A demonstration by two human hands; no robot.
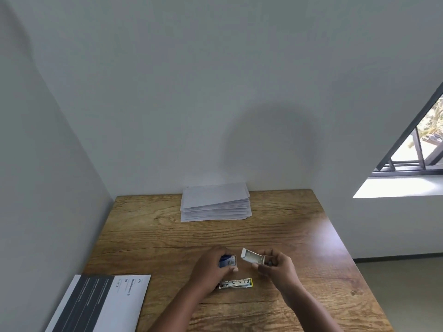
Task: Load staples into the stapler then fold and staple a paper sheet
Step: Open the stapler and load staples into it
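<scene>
My left hand [211, 267] grips a small blue and white staple box sleeve [227, 261] just above the wooden table [299, 236]. My right hand [275, 265] holds the box's white inner tray [253, 256], pulled out and tilted up to the left, apart from the sleeve. A small metal stapler with a yellow tip [236, 283] lies on the table between my wrists, below both hands. A stack of white paper sheets [215, 202] rests at the far edge of the table, against the wall.
A printed sheet with a dark band and black text [100, 305] lies at the table's near left corner. White walls close the table in at the back and left. A window [422, 144] is at the right.
</scene>
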